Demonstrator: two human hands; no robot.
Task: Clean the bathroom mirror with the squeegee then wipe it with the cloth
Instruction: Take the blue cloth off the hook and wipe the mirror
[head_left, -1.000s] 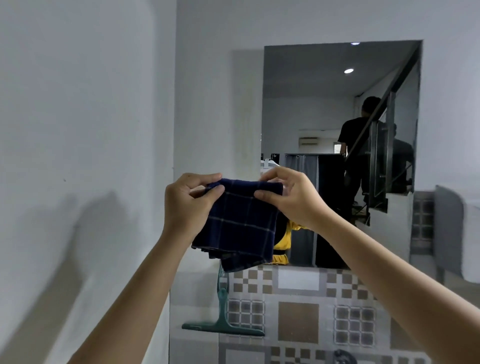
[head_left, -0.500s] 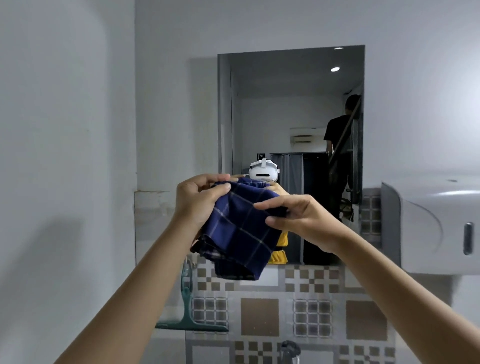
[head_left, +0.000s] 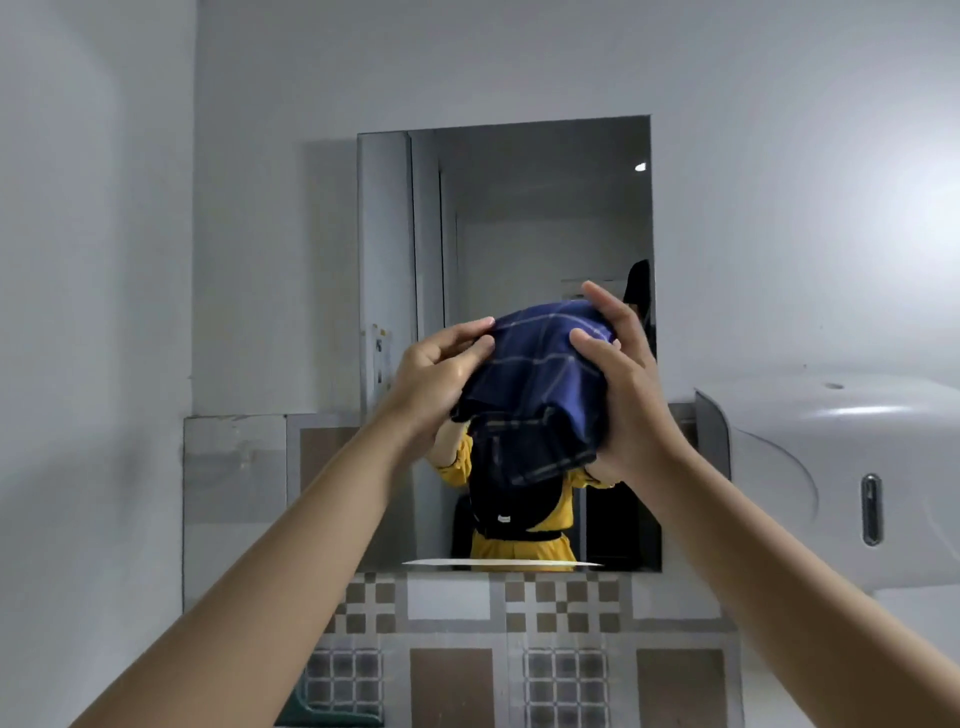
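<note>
A rectangular mirror (head_left: 519, 218) hangs on the white wall straight ahead. In front of its lower middle I hold a dark blue checked cloth (head_left: 540, 379), bunched into a loose bundle. My left hand (head_left: 436, 374) pinches its upper left edge. My right hand (head_left: 623, 395) cups its right side with fingers spread over the top. The cloth's lower folds hang down between my wrists. A green squeegee (head_left: 332, 714) shows only as a sliver at the bottom edge, behind my left forearm.
A white wall dispenser (head_left: 841, 483) juts out at the right, close to my right forearm. Patterned brown and grey tiles (head_left: 561, 649) cover the wall under the mirror. A bare white wall (head_left: 93, 312) stands close on the left.
The view has swung left and centred on the mirror. Both hands have lifted the cloth higher and gathered it into a bundle; my right hand now cups it instead of pinching a corner.
</note>
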